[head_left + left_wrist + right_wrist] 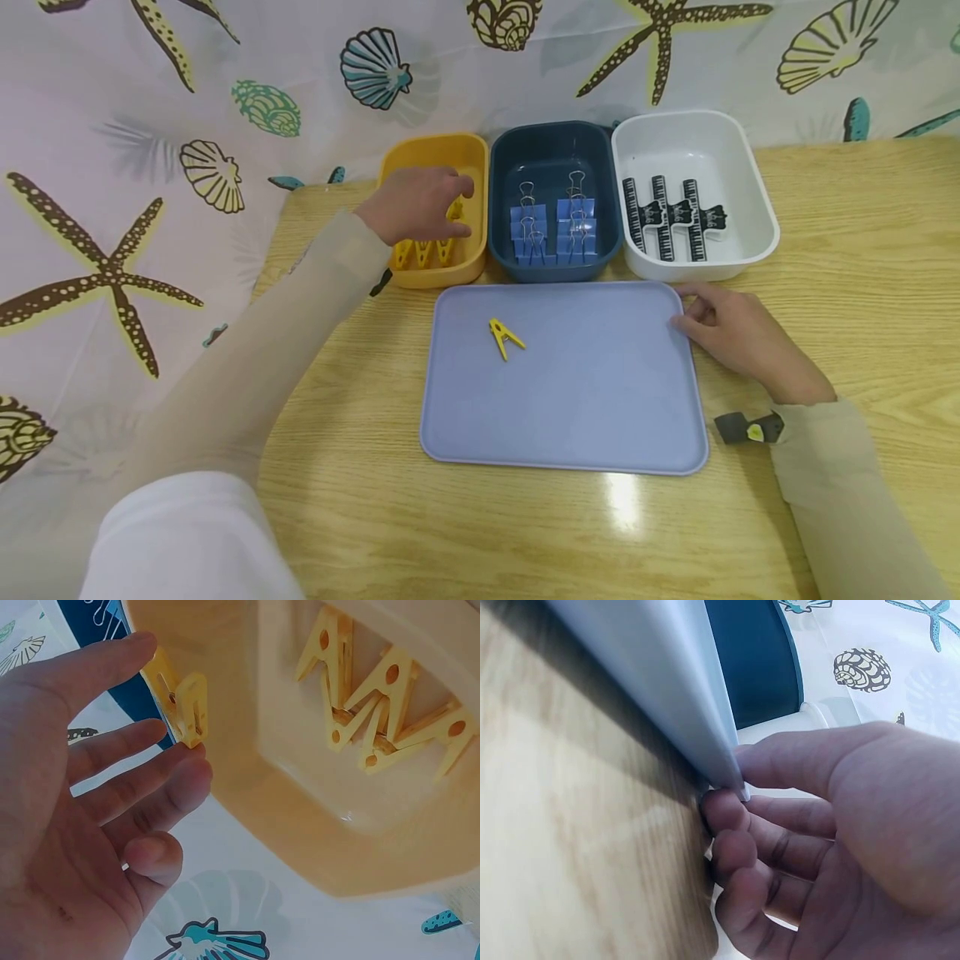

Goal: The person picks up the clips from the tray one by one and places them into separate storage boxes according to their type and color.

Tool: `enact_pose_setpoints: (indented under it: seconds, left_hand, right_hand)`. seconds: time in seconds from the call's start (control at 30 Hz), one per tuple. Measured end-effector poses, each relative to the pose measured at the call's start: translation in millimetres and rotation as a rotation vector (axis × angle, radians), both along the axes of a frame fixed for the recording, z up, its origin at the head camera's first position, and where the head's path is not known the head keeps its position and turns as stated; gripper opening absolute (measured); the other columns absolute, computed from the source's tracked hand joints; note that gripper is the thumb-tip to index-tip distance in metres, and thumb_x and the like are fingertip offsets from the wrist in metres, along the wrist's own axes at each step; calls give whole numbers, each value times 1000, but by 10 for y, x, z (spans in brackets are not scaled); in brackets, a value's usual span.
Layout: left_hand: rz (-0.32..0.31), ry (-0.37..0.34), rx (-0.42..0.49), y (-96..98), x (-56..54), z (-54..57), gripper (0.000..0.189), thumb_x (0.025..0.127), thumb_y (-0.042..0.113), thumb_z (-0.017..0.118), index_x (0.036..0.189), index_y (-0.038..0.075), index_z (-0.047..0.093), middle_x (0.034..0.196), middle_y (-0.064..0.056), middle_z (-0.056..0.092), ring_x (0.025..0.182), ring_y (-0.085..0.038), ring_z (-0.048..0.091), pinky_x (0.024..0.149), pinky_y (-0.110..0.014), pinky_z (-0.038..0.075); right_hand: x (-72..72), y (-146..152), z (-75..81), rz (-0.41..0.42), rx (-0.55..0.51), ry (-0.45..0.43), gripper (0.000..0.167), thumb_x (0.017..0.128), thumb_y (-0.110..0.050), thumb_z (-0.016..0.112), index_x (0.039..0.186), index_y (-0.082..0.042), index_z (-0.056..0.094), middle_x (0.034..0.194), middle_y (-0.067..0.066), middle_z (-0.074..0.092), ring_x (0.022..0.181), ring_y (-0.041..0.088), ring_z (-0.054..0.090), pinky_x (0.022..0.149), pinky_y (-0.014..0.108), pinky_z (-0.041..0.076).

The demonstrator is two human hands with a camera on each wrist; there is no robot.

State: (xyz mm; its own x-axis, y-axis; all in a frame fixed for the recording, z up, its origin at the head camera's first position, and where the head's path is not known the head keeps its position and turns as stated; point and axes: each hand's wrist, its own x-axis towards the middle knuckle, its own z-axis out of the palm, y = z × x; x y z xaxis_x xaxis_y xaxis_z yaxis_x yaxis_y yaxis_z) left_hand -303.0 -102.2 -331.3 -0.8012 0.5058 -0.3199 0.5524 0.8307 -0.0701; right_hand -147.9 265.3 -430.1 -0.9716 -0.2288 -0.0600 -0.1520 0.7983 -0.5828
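Note:
Over the yellow bin (480, 208) at the back left, my left hand (420, 204) pinches a yellow clothespin (180, 701) between thumb and fingertips. Several more yellow clothespins (394, 675) lie on the bin's floor beneath. My right hand (731, 329) holds the far right corner of the pale blue tray (585, 392); its thumb (795, 761) presses the rim while the other fingers curl by the edge. On the tray, toward its far left, lies one yellow clothespin (504, 337) with its legs spread.
Right of the yellow bin stands a dark blue bin (555, 137) with blue binder clips (576, 225). Beside that is a white bin (757, 208) holding black-and-white patterned clips (663, 217). All three line the back of the wooden table (525, 533), before a shell-print cloth (465, 75).

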Motion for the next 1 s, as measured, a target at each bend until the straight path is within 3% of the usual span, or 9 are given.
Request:
enact_pose_setpoints:
  seconds: [0.6,1.0]
  left_hand:
    - [36,-81,-91,40,-118,-16,57,89,44,63,135,13,51,135,-9,56,110,-27,53,98,-44,47]
    - [64,-132,-121,46,-231,-82,58,89,43,62,137,14,50,138,-9,55,111,-28,54,101,-45,46]
  right_hand:
    - [6,-3,5,-6,-17,-13,36,91,-16,62,124,0,58,83,10,69,65,10,54,61,23,41]
    - [0,6,-10,-3,-14,-3,37,92,-18,62,124,0,58,83,9,69,67,11,54,63,24,41]
